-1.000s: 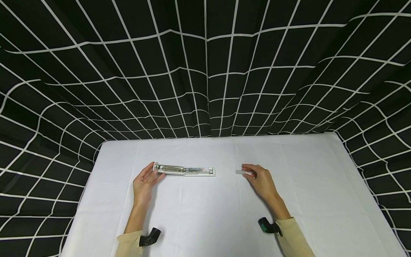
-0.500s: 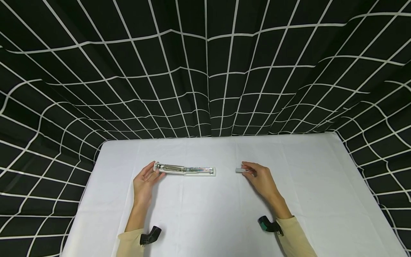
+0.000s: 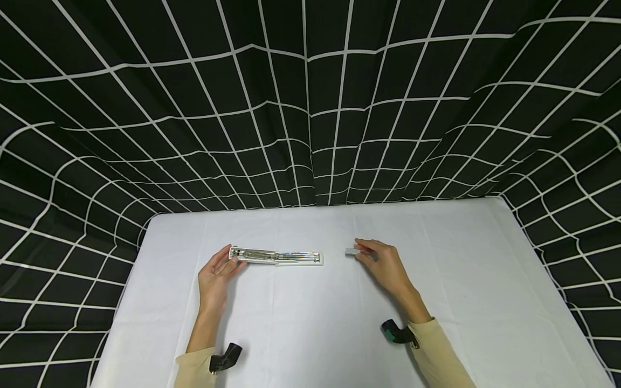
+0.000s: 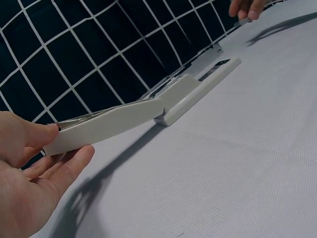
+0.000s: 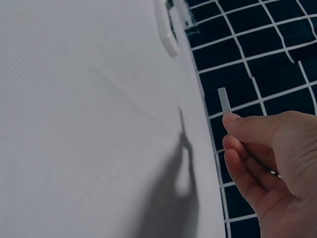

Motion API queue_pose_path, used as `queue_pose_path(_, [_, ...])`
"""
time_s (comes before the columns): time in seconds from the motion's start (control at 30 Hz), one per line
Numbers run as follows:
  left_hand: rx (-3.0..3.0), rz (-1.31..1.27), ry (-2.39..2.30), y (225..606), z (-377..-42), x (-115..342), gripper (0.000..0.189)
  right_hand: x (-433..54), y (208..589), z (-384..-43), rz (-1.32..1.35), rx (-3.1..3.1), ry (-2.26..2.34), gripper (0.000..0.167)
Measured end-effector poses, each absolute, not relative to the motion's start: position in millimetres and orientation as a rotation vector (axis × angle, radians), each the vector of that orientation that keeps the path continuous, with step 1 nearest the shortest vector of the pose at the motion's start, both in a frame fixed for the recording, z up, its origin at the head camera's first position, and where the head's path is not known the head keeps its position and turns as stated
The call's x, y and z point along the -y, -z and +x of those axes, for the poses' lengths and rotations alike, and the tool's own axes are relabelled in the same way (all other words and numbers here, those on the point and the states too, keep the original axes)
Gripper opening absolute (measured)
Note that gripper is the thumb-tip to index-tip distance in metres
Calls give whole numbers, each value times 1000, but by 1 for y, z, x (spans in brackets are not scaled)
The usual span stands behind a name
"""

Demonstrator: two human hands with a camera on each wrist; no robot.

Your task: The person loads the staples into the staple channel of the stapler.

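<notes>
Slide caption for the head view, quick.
Left hand holds an opened, long white stapler; right hand pinches a short, flat grey strip above white cloth.

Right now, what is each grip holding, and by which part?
Left grip: opened white stapler, by the outer end of its raised half. Right grip: small grey strip, by one end.

No lettering, label, brand, number or sign is legible in the head view or either wrist view.
</notes>
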State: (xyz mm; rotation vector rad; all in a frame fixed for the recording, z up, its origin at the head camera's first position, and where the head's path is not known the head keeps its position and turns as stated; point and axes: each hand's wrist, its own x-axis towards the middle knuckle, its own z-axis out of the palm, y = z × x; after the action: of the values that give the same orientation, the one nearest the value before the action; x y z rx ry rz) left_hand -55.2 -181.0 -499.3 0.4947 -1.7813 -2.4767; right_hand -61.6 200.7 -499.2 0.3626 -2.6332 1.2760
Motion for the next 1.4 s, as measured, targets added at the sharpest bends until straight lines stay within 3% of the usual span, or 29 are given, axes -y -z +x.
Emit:
queue_pose_path(0.83, [1749,532,2462,501,-51,186,47,-129,481,-79,494,2670,-1323,35])
queue_pose_path(1.4, [1770,495,2459,503,-51,183,46,-111,488,-79,502,2668,-1279,32])
